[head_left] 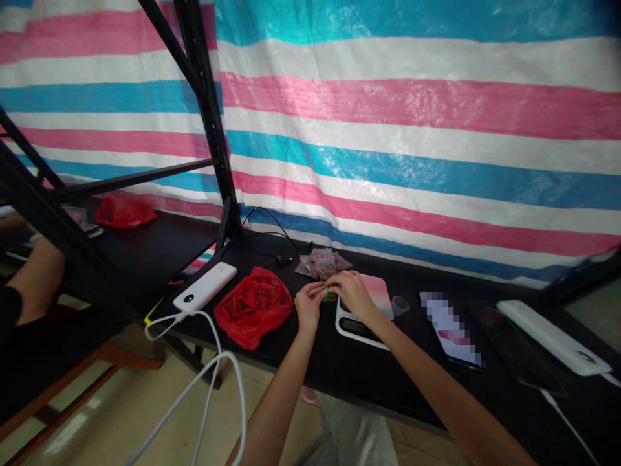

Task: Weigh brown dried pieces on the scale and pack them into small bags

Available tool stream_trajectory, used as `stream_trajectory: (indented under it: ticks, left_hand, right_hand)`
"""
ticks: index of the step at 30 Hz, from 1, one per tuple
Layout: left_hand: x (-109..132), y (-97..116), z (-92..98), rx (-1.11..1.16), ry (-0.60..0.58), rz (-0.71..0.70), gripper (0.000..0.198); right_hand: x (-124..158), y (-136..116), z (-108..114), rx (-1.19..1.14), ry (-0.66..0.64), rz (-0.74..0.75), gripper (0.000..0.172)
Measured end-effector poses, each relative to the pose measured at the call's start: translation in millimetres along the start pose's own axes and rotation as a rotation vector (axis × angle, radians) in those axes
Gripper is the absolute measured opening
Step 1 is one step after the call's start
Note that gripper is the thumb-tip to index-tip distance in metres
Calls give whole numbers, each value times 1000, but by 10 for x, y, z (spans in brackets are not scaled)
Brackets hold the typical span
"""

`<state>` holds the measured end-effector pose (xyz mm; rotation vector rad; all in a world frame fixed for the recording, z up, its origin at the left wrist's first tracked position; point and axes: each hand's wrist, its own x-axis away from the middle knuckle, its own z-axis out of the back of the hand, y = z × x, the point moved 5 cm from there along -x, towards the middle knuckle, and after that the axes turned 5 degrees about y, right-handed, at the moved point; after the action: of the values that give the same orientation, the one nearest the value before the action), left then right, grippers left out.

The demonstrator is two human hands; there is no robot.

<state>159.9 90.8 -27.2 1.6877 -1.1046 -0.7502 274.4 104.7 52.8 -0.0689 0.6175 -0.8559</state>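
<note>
Inward from the near edge of the worktop (339, 370), the scale (379, 291) sits below the right hand (353, 292). Just left, it and the left hand (308, 305) pinch a green piece (326, 288) between them — long axis unclear — short of the bags (322, 263).

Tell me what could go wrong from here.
The white cable hangs in a loop off the table; a snag might drag the power bank. The small green thing between the left hand and right hand might slip. The right hand reaches across the scale and could nudge it.
</note>
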Motion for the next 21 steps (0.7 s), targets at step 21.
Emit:
stream_trajectory:
  ticks: [21]
  left_hand:
    - [-11,98,17,174,51,-6,29]
  right_hand:
    - [-58,404,-122,-655,136,-392,36]
